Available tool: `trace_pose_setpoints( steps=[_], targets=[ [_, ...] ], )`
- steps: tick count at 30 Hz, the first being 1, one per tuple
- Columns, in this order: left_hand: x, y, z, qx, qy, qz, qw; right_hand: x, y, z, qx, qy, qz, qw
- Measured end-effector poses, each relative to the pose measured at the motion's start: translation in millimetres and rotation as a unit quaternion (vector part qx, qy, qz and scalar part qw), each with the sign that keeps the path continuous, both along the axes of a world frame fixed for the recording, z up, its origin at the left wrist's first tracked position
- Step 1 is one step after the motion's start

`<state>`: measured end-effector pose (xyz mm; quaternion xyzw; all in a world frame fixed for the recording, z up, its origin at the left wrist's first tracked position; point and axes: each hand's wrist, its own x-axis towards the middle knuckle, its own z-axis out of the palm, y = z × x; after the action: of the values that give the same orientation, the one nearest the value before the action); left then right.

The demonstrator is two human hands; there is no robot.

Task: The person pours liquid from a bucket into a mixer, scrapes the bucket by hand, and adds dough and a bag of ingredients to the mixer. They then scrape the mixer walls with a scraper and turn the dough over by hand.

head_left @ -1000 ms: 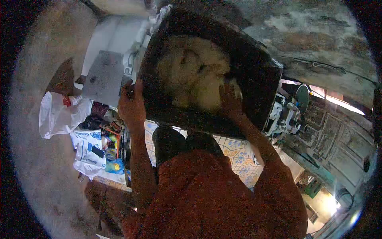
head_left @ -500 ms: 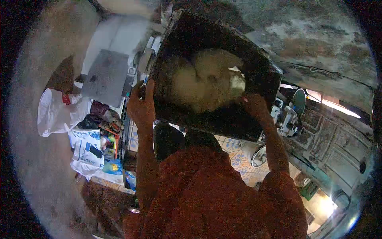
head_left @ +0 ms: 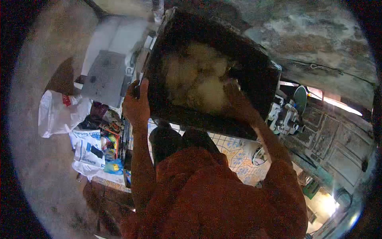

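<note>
A large dark box with raised walls [head_left: 199,119] stands in front of me, tilted in view. Inside it lies a pale, powdery or doughy mass [head_left: 211,93], blurred in the dim light. My left hand [head_left: 136,104] grips the left wall of the box, thumb and fingers at its edge. Over the right part of the mass is my right hand [head_left: 238,101], reaching into the box. Its fingers are dark and smeared, and whether they hold something cannot be made out.
At the left are a grey flat panel [head_left: 104,75], a white plastic bag [head_left: 55,115] and a printed bag [head_left: 89,151] beside small packets. A white machine [head_left: 284,119] stands to the right, near a panelled wooden door [head_left: 338,139]. Patterned floor tiles [head_left: 234,153] show below.
My right hand has moved left and deeper into the box, over the pale mass. The mass has changed shape, and the white patch at its right no longer shows. My left hand stays at the wall.
</note>
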<state>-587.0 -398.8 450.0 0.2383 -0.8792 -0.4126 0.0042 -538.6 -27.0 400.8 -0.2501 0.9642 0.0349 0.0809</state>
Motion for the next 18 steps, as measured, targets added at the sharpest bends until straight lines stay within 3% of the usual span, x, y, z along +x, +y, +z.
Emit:
trace_pose_setpoints(
  steps=[2, 3, 5, 6, 8, 9, 11, 12, 14, 16, 18],
  targets=[
    [-0.7, 0.3, -1.2, -0.008, -0.005, -0.009, 1.0, -24.1, 0.2, 50.7, 0.017, -0.164, -0.053, 0.985],
    [-1.3, 1.4, 0.0, -0.009, -0.003, -0.011, 1.0, -32.8, -5.8, 80.1, 0.016, -0.162, -0.055, 0.985],
    [1.9, 3.5, 0.1, 0.004, 0.003, 0.009, 1.0, -47.2, -16.2, 123.3, -0.092, -0.269, -0.284, 0.915],
    [2.3, 1.3, -5.9, 0.006, 0.002, 0.012, 1.0, -44.5, -8.6, 124.6, -0.089, -0.27, -0.282, 0.916],
    [1.1, -6.2, -21.5, -0.005, 0.009, -0.015, 1.0, -35.7, 18.9, 121.2, -0.046, -0.103, -0.14, 0.984],
    [1.4, -5.7, -19.0, -0.005, 0.009, -0.012, 1.0, -31.0, 26.4, 106.2, -0.045, -0.102, -0.138, 0.984],
    [-0.2, -2.2, -9.0, -0.004, -0.015, -0.003, 1.0, -26.1, 31.9, 78.6, 0.095, -0.19, -0.296, 0.931],
    [0.0, -1.6, -7.2, -0.004, -0.016, -0.001, 1.0, -21.5, 29.6, 77.5, 0.095, -0.191, -0.294, 0.932],
    [0.1, 0.2, -4.3, 0.011, -0.015, 0.001, 1.0, -2.7, 9.3, 78.6, -0.094, -0.202, -0.204, 0.953],
    [-1.3, 2.1, 6.2, 0.012, -0.039, 0.007, 0.999, 0.3, -24.7, 81.5, -0.175, -0.215, -0.203, 0.939],
    [-1.9, 2.5, 5.4, 0.01, -0.065, 0.015, 0.998, 5.0, -33.5, 18.9, -0.094, -0.142, -0.109, 0.979]
  ],
)
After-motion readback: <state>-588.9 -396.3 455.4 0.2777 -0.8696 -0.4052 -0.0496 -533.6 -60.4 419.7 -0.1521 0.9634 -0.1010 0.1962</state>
